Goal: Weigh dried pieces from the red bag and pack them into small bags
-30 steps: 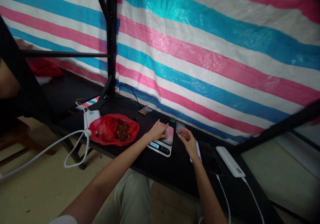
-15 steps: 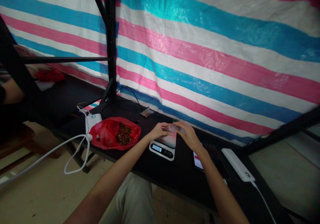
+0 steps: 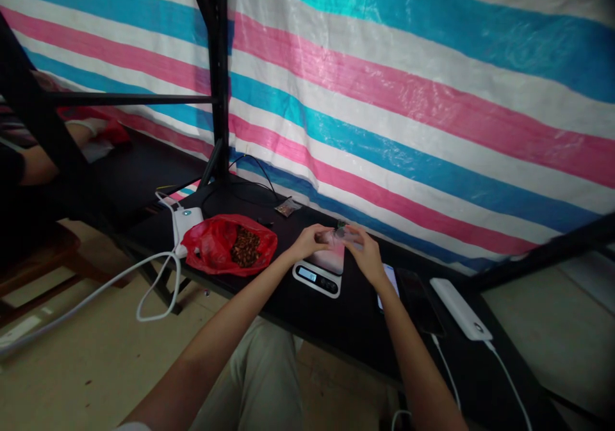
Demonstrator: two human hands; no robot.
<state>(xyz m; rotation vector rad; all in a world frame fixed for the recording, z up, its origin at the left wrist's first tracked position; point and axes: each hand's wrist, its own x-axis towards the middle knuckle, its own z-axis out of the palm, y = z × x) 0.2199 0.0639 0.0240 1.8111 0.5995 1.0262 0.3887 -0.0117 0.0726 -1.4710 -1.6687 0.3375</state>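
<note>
- Head view, hands: left hand (image 3: 307, 244) and right hand (image 3: 366, 257), apart a second ago with the left flat on the scale, now meet above it; both pinch one small clear pouch (image 3: 336, 237) between their fingertips, held just over the scale (image 3: 321, 271); the pouch appears lifted for handling.
- Head view, count: one red bag (image 3: 211, 246) of brown pieces; one further small pouch (image 3: 287, 207) by the striped tarp (image 3: 408, 111); two phones (image 3: 413, 293); two white power banks (image 3: 460, 309); one black table (image 3: 346, 319).
</note>
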